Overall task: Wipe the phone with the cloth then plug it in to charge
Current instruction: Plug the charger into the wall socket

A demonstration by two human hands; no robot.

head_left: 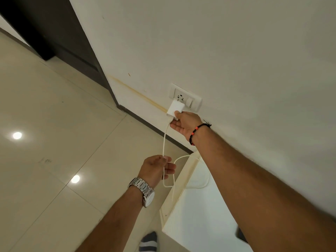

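Observation:
A white charger adapter (175,109) sits at the wall socket (184,97), low on the cream wall. My right hand (183,124) grips the adapter between thumb and fingers. From the adapter a white cable (164,140) hangs down to my left hand (157,170), which pinches it; below the hand the cable loops and runs onto the white table (200,215). A dark corner, maybe the phone (241,235), shows at the table's near edge, mostly hidden behind my right arm. No cloth is in view.
Glossy cream floor tiles (54,142) spread to the left, with a dark skirting (154,129) along the wall. A dark door or cabinet (60,33) stands at the upper left. My foot in a striped sock (149,241) is beside the table.

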